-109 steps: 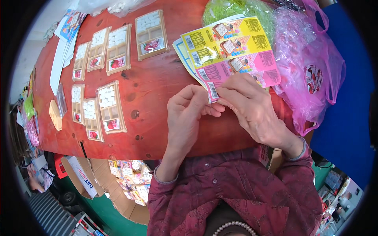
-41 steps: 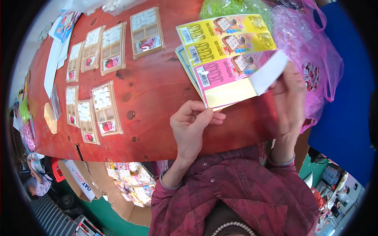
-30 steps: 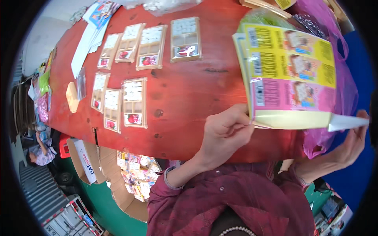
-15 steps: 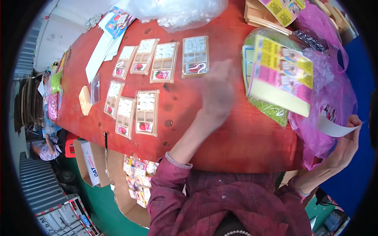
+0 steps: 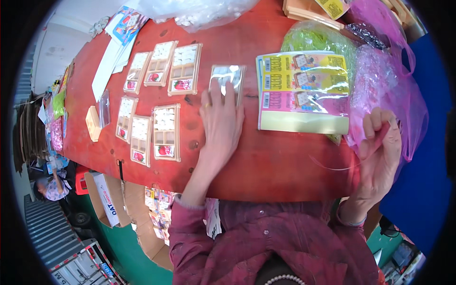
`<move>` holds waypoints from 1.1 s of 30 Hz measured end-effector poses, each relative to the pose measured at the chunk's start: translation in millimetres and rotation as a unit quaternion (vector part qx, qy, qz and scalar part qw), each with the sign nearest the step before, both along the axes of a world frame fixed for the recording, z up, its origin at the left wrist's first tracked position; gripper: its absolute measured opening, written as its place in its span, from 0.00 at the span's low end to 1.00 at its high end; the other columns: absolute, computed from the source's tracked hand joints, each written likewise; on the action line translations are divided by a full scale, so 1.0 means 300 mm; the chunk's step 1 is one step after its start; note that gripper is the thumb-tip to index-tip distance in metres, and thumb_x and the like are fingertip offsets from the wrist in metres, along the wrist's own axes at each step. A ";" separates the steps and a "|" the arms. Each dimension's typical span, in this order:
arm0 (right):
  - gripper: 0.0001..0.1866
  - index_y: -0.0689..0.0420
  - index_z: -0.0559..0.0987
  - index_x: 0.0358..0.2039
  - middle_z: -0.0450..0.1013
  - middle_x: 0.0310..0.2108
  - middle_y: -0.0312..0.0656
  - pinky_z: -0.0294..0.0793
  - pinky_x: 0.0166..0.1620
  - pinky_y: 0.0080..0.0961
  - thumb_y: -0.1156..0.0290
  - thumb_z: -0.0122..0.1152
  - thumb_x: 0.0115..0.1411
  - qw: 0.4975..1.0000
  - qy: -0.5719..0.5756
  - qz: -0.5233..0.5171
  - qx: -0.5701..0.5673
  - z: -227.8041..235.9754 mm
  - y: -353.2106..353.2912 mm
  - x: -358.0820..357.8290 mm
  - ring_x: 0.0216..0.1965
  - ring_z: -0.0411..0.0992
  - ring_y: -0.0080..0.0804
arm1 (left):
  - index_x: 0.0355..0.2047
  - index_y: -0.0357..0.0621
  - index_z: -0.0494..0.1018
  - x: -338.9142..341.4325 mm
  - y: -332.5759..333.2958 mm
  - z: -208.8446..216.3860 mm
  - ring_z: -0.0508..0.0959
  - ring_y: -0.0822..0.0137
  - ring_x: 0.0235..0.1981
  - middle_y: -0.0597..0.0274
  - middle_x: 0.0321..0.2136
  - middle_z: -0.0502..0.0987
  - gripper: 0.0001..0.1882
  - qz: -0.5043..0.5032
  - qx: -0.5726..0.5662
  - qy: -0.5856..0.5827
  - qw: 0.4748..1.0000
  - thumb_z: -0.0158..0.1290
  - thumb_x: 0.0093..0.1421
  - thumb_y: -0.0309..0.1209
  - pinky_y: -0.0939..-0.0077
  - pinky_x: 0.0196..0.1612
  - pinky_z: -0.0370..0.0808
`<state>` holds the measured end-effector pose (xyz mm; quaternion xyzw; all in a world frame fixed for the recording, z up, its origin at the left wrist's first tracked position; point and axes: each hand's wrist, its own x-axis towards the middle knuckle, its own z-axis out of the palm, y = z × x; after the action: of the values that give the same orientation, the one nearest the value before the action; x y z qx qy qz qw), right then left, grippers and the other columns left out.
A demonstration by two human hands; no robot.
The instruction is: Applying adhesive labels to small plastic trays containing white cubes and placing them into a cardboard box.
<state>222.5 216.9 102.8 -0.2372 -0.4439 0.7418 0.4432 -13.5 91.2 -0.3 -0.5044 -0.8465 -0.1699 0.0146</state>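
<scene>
My left hand (image 5: 221, 118) lies palm down with its fingers stretched over a small tray (image 5: 241, 76). A shiny clear cover seems to lie on that tray, and the fingers hide its lower part. At the right, my right hand (image 5: 381, 152) pinches a thin curled strip of sticker (image 5: 338, 168), seen almost edge-on. Between the hands lies a sheet of yellow and pink labels (image 5: 304, 92) with a pale bare band along its near edge. To the left stand several beige compartment trays (image 5: 166, 133), holding white pieces and a red strawberry-printed packet each.
Behind the trays sits a clear bag of white pieces (image 5: 199, 12). Purple plastic bags (image 5: 413, 109) and a bag of green shreds (image 5: 316, 38) crowd the right side. White sheets (image 5: 107, 71) lie far left. An open carton (image 5: 156, 249) stands below the table's near edge.
My left hand has moved left and down onto the tray. My right hand has moved left with the strip, which has turned edge-on. The label sheet now lies flatter and further left.
</scene>
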 end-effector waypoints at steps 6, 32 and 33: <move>0.10 0.63 0.68 0.31 0.65 0.25 0.41 0.63 0.17 0.13 0.69 0.45 0.65 0.999 -0.038 0.001 0.023 0.013 -0.057 -0.072 0.22 0.63 0.21 | 0.57 0.36 0.58 0.226 -0.266 0.076 0.57 0.38 0.54 0.36 0.59 0.51 0.32 0.075 -0.033 -0.068 0.994 0.55 0.55 0.34 0.47 0.54 0.57; 0.12 0.65 0.76 0.36 0.73 0.29 0.43 0.71 0.38 0.25 0.81 0.62 0.48 0.844 -0.337 0.265 0.322 -0.139 -0.272 -0.195 0.33 0.73 0.36 | 0.46 0.30 0.70 0.254 -0.395 0.134 0.72 0.61 0.48 0.46 0.50 0.69 0.15 0.149 0.427 -0.631 0.630 0.48 0.59 0.25 0.67 0.52 0.69; 0.11 0.65 0.76 0.35 0.72 0.27 0.43 0.71 0.36 0.22 0.82 0.62 0.49 0.853 -0.334 0.259 0.306 -0.141 -0.279 -0.193 0.31 0.73 0.32 | 0.46 0.30 0.70 0.250 -0.402 0.128 0.72 0.61 0.48 0.46 0.50 0.69 0.15 0.151 0.424 -0.634 0.629 0.48 0.59 0.25 0.67 0.52 0.69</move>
<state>164.5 133.3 60.4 -0.1995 -0.8154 0.5321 0.1101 61.4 -29.5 38.2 -0.0760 -0.5460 -0.7831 -0.2877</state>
